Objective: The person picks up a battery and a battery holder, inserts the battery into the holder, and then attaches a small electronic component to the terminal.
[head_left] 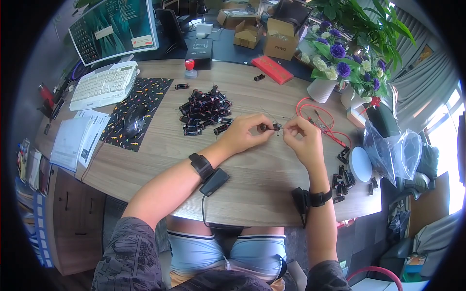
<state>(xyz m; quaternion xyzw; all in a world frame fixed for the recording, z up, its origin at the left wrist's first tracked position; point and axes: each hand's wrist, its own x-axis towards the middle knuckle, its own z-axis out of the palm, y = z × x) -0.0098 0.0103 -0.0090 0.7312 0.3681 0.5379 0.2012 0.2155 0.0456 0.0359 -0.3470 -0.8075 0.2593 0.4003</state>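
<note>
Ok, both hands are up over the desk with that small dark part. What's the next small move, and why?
I'd probably ease the right hand slightly toward the exposed end of the small dark part: the left hand has it pinched, with that end facing the right hand close by. Whether the right hand grips anything is too small to tell.
</note>
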